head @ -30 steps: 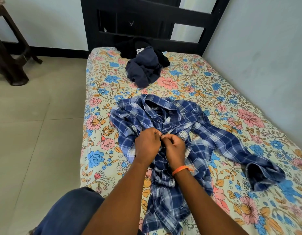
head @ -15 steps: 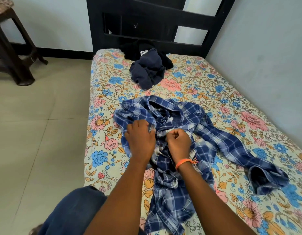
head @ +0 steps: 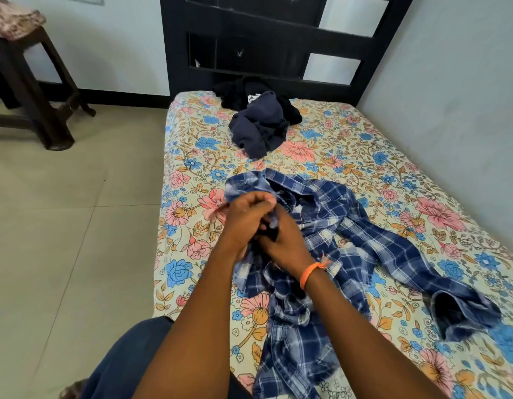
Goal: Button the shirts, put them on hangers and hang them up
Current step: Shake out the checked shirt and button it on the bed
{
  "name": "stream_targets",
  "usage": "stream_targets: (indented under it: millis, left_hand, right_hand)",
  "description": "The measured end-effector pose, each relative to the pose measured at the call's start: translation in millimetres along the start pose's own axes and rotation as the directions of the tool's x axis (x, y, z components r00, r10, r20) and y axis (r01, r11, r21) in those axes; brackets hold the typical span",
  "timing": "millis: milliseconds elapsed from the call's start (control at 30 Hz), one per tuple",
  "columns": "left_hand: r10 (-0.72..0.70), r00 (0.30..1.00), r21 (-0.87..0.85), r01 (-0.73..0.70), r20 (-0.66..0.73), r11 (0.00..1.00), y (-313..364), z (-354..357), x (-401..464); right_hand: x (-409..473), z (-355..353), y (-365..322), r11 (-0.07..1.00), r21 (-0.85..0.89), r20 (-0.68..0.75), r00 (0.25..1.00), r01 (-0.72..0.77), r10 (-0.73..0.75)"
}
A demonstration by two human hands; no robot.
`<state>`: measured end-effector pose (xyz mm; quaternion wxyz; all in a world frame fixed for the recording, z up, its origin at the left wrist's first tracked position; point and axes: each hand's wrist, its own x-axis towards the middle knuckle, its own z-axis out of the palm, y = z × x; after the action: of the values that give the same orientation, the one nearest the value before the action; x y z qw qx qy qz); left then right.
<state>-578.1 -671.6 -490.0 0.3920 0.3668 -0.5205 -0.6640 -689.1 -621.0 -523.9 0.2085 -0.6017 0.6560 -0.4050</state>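
Observation:
A blue and white plaid shirt (head: 344,226) lies spread and rumpled on the floral bedsheet (head: 335,156), one sleeve stretched toward the lower right. My left hand (head: 245,218) grips the shirt's front fabric near the collar, fingers curled round it. My right hand (head: 284,243), with an orange band at the wrist, pinches the front edge just beside the left hand. The two hands touch over the fabric. The button and hole between them are hidden by my fingers. A pile of dark navy and black clothes (head: 261,122) sits near the headboard. No hanger shows.
The black headboard (head: 278,44) stands at the far end of the bed and a pale wall (head: 451,110) runs along its right side. A dark wooden stool (head: 27,82) stands on the tiled floor (head: 62,226) at the upper left. My knee in dark trousers (head: 128,358) is below.
Both hands have moved up the shirt front toward the collar and come together again on the fabric. The view has tilted and shifted slightly.

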Motion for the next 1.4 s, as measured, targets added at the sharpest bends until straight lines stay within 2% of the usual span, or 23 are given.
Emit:
stream_targets:
  millis: [33,67,100,133,200,233,267,300,367,433,467,533,567,633,667,733,833,1000,1067,1133,1233,1333,1400]
  left_hand:
    - [0.014,0.999,-0.013,-0.013,0.042,1.0,2.1,0.7,-2.4]
    - [0.026,1.0,0.004,-0.026,0.013,1.0,1.7,0.1,-4.1]
    - [0.024,0.996,0.122,-0.014,-0.08,0.992,-4.0,-3.4,-3.2]
    - [0.023,0.984,0.348,0.04,-0.176,0.937,-10.8,-7.7,-2.5]
    - [-0.102,0.972,0.784,0.231,-0.211,0.576,-28.0,-16.3,-4.6]
    - [-0.211,0.957,0.879,0.269,-0.199,0.393,-34.3,-17.7,-7.4]
    - [-0.288,0.94,0.919,0.266,-0.181,0.29,-36.6,-17.3,-11.3]
    - [-0.337,0.931,0.935,0.234,-0.138,0.266,-38.1,-15.8,-13.6]
    - [-0.384,0.923,0.921,0.118,0.036,0.371,-34.6,-8.4,-19.1]
    - [-0.334,0.928,0.816,0.063,0.163,0.575,-31.5,-0.5,-23.5]
    - [-0.274,0.948,0.743,0.066,0.162,0.666,-31.5,2.0,-24.4]
    - [-0.147,0.987,0.567,0.083,0.069,0.819,-29.1,5.9,-26.4]
    - [-0.119,0.992,0.461,0.088,0.037,0.883,-25.0,8.4,-28.8]
    - [-0.072,0.997,0.254,0.059,0.042,0.965,-11.3,14.5,-33.6]
    - [-0.038,0.998,0.162,0.029,0.051,0.986,-3.5,17.0,-36.7]
    - [0.012,0.999,-0.039,-0.011,0.031,0.999,7.8,17.1,-40.5]
    - [-0.007,1.0,-0.28,0.013,0.021,0.96,16.3,6.4,-41.7]
    - [-0.073,0.994,-0.253,0.09,0.078,0.963,16.6,1.1,-43.4]
    - [-0.061,0.985,-0.229,0.099,0.164,0.968,15.4,3.8,-46.2]
    - [-0.037,0.975,-0.218,0.087,0.22,0.972,12.9,3.7,-47.9]
    - [-0.044,0.974,-0.002,0.045,0.221,0.999,7.1,-2.7,-44.7]
    - [-0.096,0.967,0.248,0.035,0.237,0.968,-10.4,1.9,-44.7]
    - [-0.095,0.967,0.28,0.026,0.236,0.96,-20.7,11.7,-49.7]
  right_hand:
    - [-2.9,-7.1,0.5,0.996,0.049,-0.123,0.989,-0.074,0.08]
    - [-4.1,-16.4,2.5,0.965,0.199,-0.229,0.95,-0.169,0.213]
    - [-6.3,-27.2,5.1,0.883,0.394,-0.279,0.883,-0.254,0.378]
    - [-6.6,-37.2,10.3,0.739,0.601,-0.259,0.8,-0.305,0.542]
    - [-8.3,-58.0,12.9,0.43,0.85,-0.153,0.638,-0.305,0.755]
    - [-9.8,-65.3,17.2,0.322,0.902,-0.106,0.575,-0.287,0.811]
    - [-11.6,-68.7,23.2,0.253,0.928,-0.075,0.531,-0.272,0.844]
    - [-14.8,-71.2,25.5,0.22,0.936,-0.055,0.504,-0.275,0.862]
    - [-19.6,-71.7,34.1,0.184,0.945,-0.041,0.461,-0.271,0.887]
    - [-22.9,-70.6,36.6,0.187,0.938,-0.042,0.439,-0.293,0.898]
    - [-23.8,-68.2,35.0,0.232,0.919,-0.076,0.433,-0.32,0.898]
    - [-26.8,-60.0,22.2,0.421,0.833,-0.232,0.463,-0.36,0.855]
    - [-30.8,-54.8,12.8,0.558,0.746,-0.34,0.511,-0.365,0.789]
    - [-42.6,-46.7,-12.1,0.837,0.478,-0.508,0.693,-0.267,0.512]
    - [-47.9,-42.9,-22.9,0.924,0.329,-0.489,0.803,-0.193,0.341]
    - [-55.8,-34.8,-34.4,0.989,0.085,-0.282,0.949,-0.123,0.142]
    - [-61.1,-26.6,-33.1,0.984,-0.054,-0.071,0.984,-0.167,0.163]
    - [-64.3,-22.9,-36.3,0.959,0.225,0.074,0.985,-0.17,0.157]
    - [-60.3,-22.4,-37.1,0.944,0.289,-0.029,0.984,-0.158,0.173]
    - [-56.3,-28.0,-36.5,0.885,0.421,-0.193,0.934,-0.197,0.3]
    - [-47.9,-48.7,-38.2,0.711,0.669,-0.233,0.849,-0.214,0.475]
    - [-40.0,-67.7,-44.8,0.586,0.788,-0.129,0.879,-0.19,0.458]
    - [-36.6,-72.2,-46.3,0.479,0.861,-0.063,0.898,-0.172,0.436]
